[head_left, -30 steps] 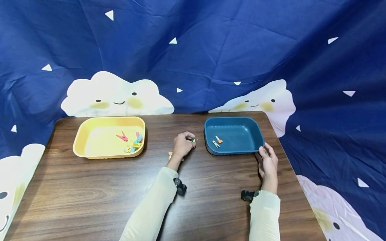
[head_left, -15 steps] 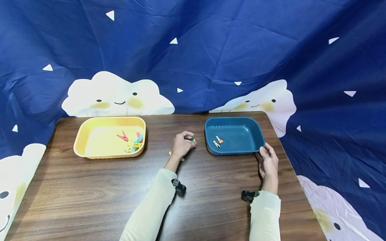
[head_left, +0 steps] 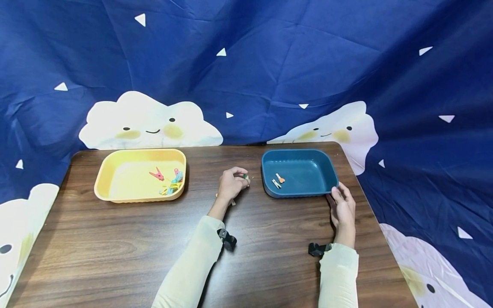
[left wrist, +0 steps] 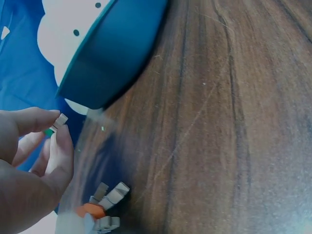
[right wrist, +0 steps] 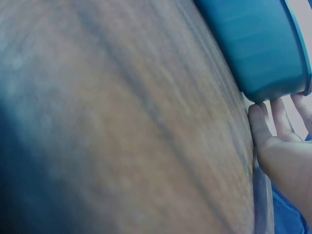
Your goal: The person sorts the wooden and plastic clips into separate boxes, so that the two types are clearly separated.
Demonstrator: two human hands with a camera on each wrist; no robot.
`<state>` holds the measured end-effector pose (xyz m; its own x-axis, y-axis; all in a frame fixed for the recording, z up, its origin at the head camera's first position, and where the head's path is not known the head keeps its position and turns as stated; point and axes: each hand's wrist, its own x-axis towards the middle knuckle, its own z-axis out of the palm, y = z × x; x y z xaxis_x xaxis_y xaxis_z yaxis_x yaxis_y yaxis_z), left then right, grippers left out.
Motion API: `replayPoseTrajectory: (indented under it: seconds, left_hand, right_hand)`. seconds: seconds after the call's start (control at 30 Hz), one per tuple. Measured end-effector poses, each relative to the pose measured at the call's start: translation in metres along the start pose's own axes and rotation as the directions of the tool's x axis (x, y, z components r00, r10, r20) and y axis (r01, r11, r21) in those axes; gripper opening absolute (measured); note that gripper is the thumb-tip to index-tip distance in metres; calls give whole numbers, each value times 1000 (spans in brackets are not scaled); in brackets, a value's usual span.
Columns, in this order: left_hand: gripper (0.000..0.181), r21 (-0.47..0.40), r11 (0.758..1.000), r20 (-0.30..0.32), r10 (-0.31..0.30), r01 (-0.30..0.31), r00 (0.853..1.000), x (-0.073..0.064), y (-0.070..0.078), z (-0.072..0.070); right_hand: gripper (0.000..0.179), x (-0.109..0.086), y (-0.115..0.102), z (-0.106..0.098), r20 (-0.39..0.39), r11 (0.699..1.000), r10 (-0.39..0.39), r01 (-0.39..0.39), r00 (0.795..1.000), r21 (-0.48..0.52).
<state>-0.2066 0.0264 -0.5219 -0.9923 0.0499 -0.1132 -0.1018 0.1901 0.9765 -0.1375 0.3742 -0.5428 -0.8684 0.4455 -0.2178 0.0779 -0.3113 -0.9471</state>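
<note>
The left hand (head_left: 230, 186) pinches a small clip (left wrist: 60, 121), pale and square-ended with a bit of green, between thumb and fingers, over the table (head_left: 289, 265) and between the two trays. The right hand (head_left: 344, 209), well apart from it, touches the near right corner of the blue tray (head_left: 308, 175) with extended fingers.

Just below the left hand lie loose clips (left wrist: 117, 194), pale wood with orange among them, too overlapped to count. The blue tray, smooth and round-cornered, holds two clips (head_left: 277, 184), one with an orange heart. The yellow tray (head_left: 127, 179), similarly shaped, holds one red clip (head_left: 157, 174) apart and an uncountable heap (head_left: 172, 186) of blue, yellow and red ones.

The table is glossy, streaked brown wood. Behind it hangs one creased blue cloth (head_left: 250, 77) showing four white clouds (head_left: 150, 122), some only partly.
</note>
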Motion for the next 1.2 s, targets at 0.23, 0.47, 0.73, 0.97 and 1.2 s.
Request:
replayPoseTrajectory:
  seconds: [0.23,0.47,0.73,0.97,1.2]
  left_hand:
    - [28,0,1000,18,17,-17,1000,-1,10,-1]
    - [28,24,1000,21,12,-13,1000,-1,18,-2]
    - [27,6,1000,24,18,-18,1000,-1,23,1]
    - [27,-39,999,35,37,-36,999,-3,27,7]
    - [30,-86,996,59,33,-27,998,-3,32,14]
  right_hand:
    - [46,-1,-1,0,9,1000,0,0,1000,-10]
    - [45,1,0,0,1,1000,6,-6,1000,8]
    - [45,0,0,-1,2,1000,3,-3,1000,7]
    - [45,1,1,-1,3,1000,5,-5,1000,8]
    - [47,1,1,-1,9,1000,4,-4,1000,15]
